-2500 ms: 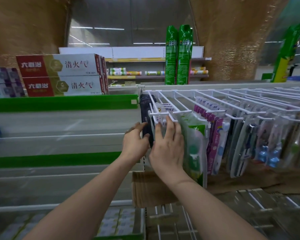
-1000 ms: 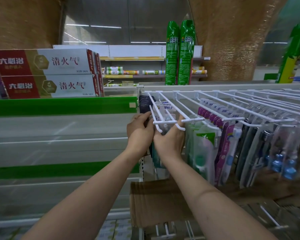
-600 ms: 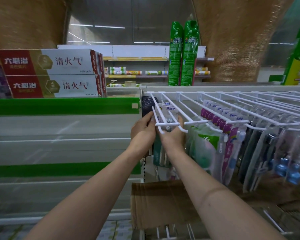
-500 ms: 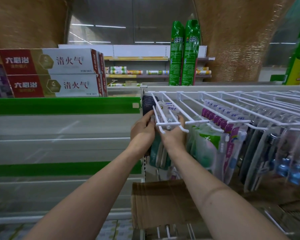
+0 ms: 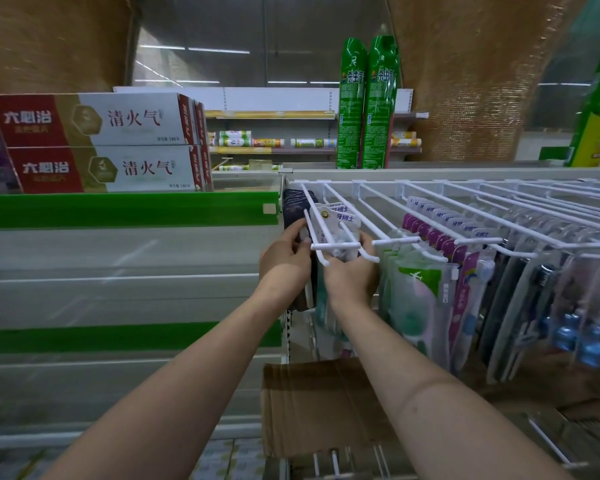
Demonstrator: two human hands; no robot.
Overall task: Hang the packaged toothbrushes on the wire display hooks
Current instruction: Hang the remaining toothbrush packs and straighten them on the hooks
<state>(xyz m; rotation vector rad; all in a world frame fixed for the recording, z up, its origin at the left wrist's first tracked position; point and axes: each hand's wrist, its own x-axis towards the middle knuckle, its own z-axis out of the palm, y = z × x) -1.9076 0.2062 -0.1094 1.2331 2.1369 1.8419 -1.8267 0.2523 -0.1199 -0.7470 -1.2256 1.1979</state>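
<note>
Holding toothbrush pack (image 5: 340, 233) upright, hands (image 5: 321, 268) pinching

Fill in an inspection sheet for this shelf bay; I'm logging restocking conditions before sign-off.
Surface: white wire display hooks jut from a white back rail; grey shelves with green price strips lie to their left.
Job's things: packaged toothbrushes sit at the tip of the second hook from the left; more packs hang to the right.
Clutter: brown cardboard box below the hooks.
Hands: left hand and right hand both grip packs at the hook tips.
Cables: nothing seen.
Surroundings: stacked toothpaste cartons upper left; two tall green spray cans behind the rail.
</note>
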